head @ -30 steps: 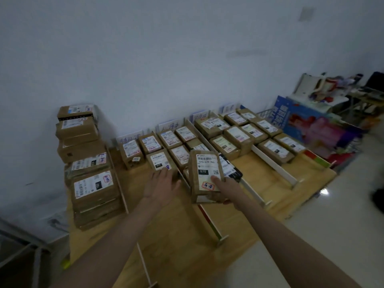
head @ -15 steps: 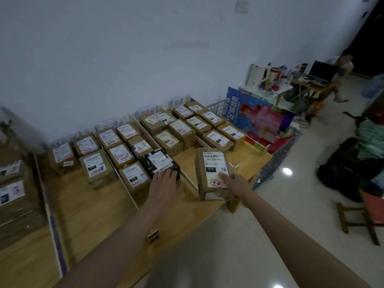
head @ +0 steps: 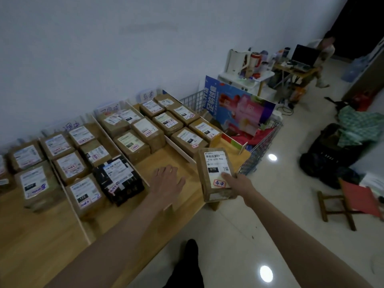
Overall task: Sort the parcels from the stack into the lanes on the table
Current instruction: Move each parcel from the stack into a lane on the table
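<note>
Plainly stiff and light, the parcel (head: pixel 215 173) is clamped at its near end by the right grip (head: pixel 238 182); the left grip (head: pixel 167 179) is spread flat.

The wooden table (head: pixel 158 221) stood against the wall and was partitioned into lanes by white divider strips (head: pixel 180 151) running front to back. Handwritten lane signs (head: pixel 148 95) stood upright at the wall end. Brown cardboard parcels (head: pixel 148 132) with white shipping labels lay flat in rows within the lanes, most touching their neighbours. One black parcel (head: pixel 119 179) lay at the front of a middle lane, just beside a brown labelled parcel (head: pixel 85 194) on its left. The front part of the tabletop near the right end showed bare wood.
</note>
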A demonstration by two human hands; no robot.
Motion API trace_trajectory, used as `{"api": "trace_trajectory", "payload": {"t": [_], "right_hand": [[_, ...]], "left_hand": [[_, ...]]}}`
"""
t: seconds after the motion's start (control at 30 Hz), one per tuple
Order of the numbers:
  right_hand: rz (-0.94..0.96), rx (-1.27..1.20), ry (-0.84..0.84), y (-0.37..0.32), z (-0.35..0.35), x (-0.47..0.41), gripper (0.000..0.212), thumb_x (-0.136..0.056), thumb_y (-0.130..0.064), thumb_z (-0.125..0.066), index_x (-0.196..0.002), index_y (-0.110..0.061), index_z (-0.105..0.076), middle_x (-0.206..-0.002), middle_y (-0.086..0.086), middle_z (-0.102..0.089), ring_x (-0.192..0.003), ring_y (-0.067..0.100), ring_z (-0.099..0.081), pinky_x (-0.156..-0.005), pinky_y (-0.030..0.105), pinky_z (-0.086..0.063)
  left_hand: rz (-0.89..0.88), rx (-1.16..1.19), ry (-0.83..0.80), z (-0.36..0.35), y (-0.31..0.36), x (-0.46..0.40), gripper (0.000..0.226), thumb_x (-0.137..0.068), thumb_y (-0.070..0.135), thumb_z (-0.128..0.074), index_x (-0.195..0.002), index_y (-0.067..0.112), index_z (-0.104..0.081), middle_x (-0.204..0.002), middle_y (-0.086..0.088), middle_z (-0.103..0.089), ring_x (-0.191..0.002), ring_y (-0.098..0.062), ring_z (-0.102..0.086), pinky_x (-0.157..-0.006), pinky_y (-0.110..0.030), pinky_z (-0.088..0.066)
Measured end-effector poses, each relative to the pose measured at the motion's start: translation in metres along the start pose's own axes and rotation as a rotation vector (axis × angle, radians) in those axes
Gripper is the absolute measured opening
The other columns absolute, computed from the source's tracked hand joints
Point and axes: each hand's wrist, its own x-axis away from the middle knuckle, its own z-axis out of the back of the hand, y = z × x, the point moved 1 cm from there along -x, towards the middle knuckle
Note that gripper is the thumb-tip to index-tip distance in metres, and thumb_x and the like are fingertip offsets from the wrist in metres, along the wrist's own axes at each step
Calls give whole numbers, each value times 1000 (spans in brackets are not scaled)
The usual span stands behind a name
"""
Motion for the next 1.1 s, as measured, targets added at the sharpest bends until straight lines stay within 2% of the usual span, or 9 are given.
{"api": "trace_trajectory", "payload": {"t": [0.13, 0.27, 0.4, 0.63, 0.73, 0.9, 1.03, 1.1], "right_hand": [[-20, 50, -8, -6, 28, -61, 29, -95, -41, -59, -108, -14, -57, -104, 4, -68, -101, 25, -67, -91, 41, -56], [-66, 142, -33, -10, 56, -125, 45, -90, -48, -60, -120, -14, -60, -108, 5, -70, -99, 24, -68, -89, 43, -58], [-94, 217, -67, -9, 72, -181, 45, -90, -48, -61, -118, -14, -62, -104, 4, -72, -98, 24, -68, -90, 44, -57], [-83, 305, -143, -15, 88, -241, 35, -94, -39, -61, -119, -15, -62, -109, 5, -71, -100, 24, -68, -91, 41, -57], [-31, 356, -200, -21, 93, -263, 26, -97, -34, -59, -117, -17, -60, -111, 4, -69, -104, 24, -67, -92, 36, -55], [58, 500, -329, -14, 100, -310, 39, -96, -38, -58, -121, -9, -65, -114, 10, -71, -103, 24, -68, -92, 41, -56], [125, 614, -391, -13, 106, -328, 41, -99, -38, -54, -120, -4, -65, -114, 11, -70, -103, 24, -66, -79, 27, -50], [164, 672, -417, -11, 105, -336, 41, -101, -36, -52, -118, -1, -65, -115, 13, -69, -104, 25, -66, -76, 25, -46]], "left_hand": [[20, 52, 10, -15, 20, -64, 45, -98, 51, -34, -121, 20, -57, -126, -1, -58, -117, -21, -53, -103, -37, -36], [29, 88, 11, -29, 33, -118, 50, -98, 53, -37, -130, 20, -55, -131, 0, -57, -121, -21, -52, -105, -37, -36], [52, 114, -17, -34, 44, -162, 53, -100, 51, -35, -141, 18, -47, -140, -1, -51, -128, -20, -47, -111, -36, -32], [108, 103, -60, -45, 61, -204, 55, -102, 49, -32, -145, 17, -42, -143, -3, -49, -131, -23, -45, -115, -37, -29], [156, 108, -73, -51, 70, -217, 54, -102, 48, -33, -143, 16, -44, -143, -4, -49, -131, -23, -46, -114, -38, -31], [276, 103, -82, -63, 93, -231, 49, -101, 48, -33, -135, 18, -51, -138, -4, -52, -125, -24, -49, -110, -38, -34], [377, 110, -77, -72, 121, -231, 52, -100, 48, -34, -140, 17, -47, -138, -4, -53, -125, -23, -50, -110, -37, -33], [422, 120, -58, -76, 134, -228, 50, -99, 47, -38, -140, 18, -47, -135, -3, -55, -122, -23, -52, -109, -37, -34]]}}
